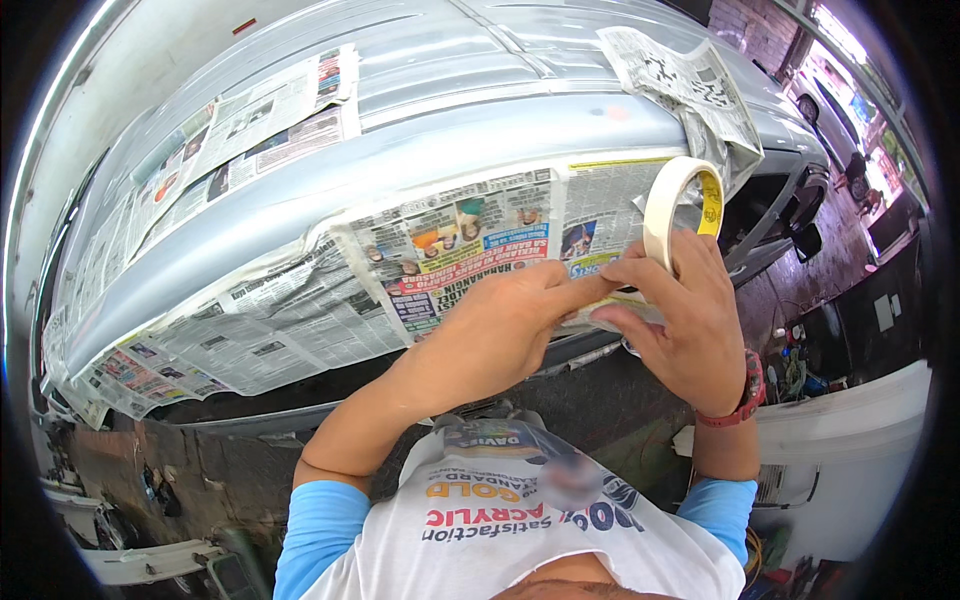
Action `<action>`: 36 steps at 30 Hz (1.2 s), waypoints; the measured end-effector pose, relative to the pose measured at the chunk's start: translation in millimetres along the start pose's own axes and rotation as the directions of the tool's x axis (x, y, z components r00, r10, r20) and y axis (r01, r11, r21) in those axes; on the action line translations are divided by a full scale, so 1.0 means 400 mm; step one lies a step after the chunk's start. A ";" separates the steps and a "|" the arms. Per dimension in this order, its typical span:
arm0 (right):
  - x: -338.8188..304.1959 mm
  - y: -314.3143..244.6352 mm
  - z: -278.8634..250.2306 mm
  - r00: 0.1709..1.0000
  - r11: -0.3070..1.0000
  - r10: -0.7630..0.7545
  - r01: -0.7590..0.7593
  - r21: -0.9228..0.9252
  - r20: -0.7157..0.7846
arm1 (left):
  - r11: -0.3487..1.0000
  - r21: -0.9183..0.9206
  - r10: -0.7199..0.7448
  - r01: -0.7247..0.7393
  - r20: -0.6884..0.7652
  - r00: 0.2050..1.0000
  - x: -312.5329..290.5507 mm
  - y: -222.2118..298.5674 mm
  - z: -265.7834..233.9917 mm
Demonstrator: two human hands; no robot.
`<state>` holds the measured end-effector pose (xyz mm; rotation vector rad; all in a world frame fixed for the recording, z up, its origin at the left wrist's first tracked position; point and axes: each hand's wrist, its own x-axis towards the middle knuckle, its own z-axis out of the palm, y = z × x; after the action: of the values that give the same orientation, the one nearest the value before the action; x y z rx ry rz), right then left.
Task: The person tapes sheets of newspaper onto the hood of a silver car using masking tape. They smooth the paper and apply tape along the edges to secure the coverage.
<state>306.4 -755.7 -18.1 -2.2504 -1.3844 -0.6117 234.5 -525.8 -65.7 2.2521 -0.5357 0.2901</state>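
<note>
A pale blue car body (430,160) fills the upper view, its side covered with sheets of newspaper (450,250). My right hand (690,320) holds a roll of cream masking tape (672,205) upright against the paper. My left hand (510,325) lies beside it, its fingers stretched to the right and pinching the loose end of the tape where the two hands meet. A red band sits on my right wrist (748,390). Both hands hover over the lower edge of the newspaper sheet.
More newspaper (250,125) covers the car's upper left, and a crumpled sheet (690,85) hangs at the upper right. A white panel (850,450) stands at the lower right. Dark floor (200,470) with clutter lies below the car. Another vehicle (840,110) shows at the far right.
</note>
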 end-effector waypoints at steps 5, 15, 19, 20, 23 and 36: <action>0.035 -0.052 0.024 0.982 0.958 0.014 -0.066 -0.277 -0.186 | 0.989 -0.056 0.126 -0.136 -0.156 0.980 0.003 -0.030 -0.007; 0.100 -0.154 0.216 0.894 0.994 -0.078 0.034 -0.106 -0.442 | 0.846 -0.527 -0.278 -0.088 -0.575 0.769 0.269 0.007 -0.315; 0.160 -0.029 0.305 0.754 0.939 -0.067 -0.173 -0.297 -0.653 | 0.619 -0.575 -0.137 -0.535 -0.750 0.647 0.319 -0.008 -0.400; 0.176 0.015 0.307 0.728 0.919 -0.069 -0.220 -0.328 -0.682 | 0.563 -0.559 -0.148 -0.609 -0.793 0.591 0.349 -0.034 -0.430; 0.209 0.167 0.253 0.668 0.854 -0.092 -0.329 -0.403 -0.739 | 0.478 -0.560 -0.250 -0.676 -0.825 0.507 0.398 -0.119 -0.512; 0.419 0.465 0.091 0.793 0.829 -0.119 -0.251 -0.499 -0.597 | 0.703 -0.669 -0.446 -0.242 -0.679 0.582 0.150 -0.402 -0.673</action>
<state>547.4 -691.7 24.6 -2.1585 -0.8390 -1.7322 352.4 -245.4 30.7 1.1464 0.0461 0.8464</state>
